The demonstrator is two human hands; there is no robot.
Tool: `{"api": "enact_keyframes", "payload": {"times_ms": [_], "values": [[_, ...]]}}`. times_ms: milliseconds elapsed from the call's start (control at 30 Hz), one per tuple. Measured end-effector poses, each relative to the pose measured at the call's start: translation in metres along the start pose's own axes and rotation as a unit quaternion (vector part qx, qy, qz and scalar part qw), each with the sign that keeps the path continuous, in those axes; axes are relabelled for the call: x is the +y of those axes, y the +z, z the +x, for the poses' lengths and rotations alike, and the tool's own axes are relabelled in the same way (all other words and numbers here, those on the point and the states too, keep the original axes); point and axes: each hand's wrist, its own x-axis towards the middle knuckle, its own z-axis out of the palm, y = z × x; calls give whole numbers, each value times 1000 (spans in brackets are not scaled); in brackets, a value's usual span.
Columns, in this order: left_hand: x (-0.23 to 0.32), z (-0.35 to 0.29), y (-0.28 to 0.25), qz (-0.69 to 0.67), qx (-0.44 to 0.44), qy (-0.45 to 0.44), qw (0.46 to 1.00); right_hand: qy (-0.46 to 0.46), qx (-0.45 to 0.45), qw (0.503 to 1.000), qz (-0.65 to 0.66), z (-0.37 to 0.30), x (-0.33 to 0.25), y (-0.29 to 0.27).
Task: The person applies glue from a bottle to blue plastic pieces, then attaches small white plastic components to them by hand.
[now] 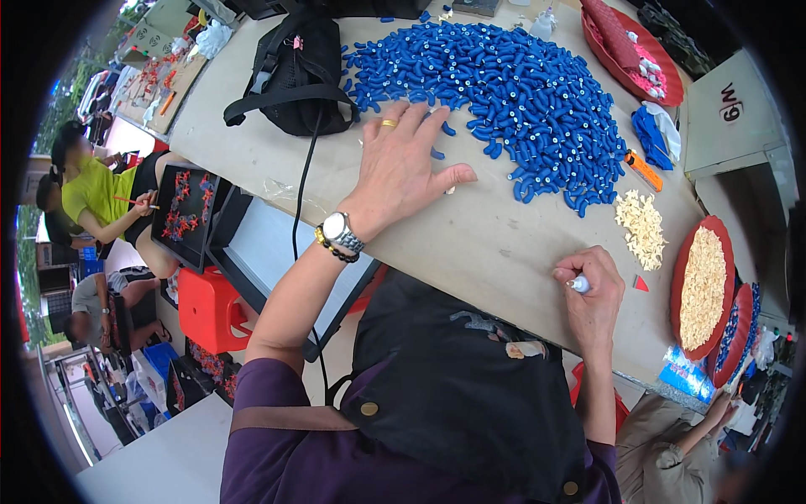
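Note:
A large heap of small curved blue pieces (512,92) with pale ends spreads over the far middle of the table. My left hand (403,160) lies palm down at its near left edge, fingers stretched and thumb out to the right. One loose blue piece (437,154) shows between its thumb and forefinger. Something small and pale peeks out by the thumb; I cannot make it out. My right hand (594,290) is closed around a small white bottle (579,284), near the table's front edge. A tiny red wedge (641,283) lies to its right.
Right of the heap are an orange cutter (644,171), a pile of cream pieces (641,228) and a red tray (703,290) of more cream pieces. A black bag (294,76) with a dark cord (304,193) sits left. A red stool (210,311) stands beside the table.

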Motion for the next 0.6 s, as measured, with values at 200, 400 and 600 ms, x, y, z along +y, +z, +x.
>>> {"api": "enact_keyframes", "payload": {"times_ms": [200, 400, 600], "values": [[3, -6, -8, -56, -18, -10, 998, 1, 7, 1000, -2, 1, 0, 1], [4, -26, -23, -53, -35, -17, 998, 3, 8, 1000, 0, 2, 1, 2], [-3, -20, -21, -61, 43, -42, 996, 1, 10, 1000, 4, 2, -2, -1]]}}
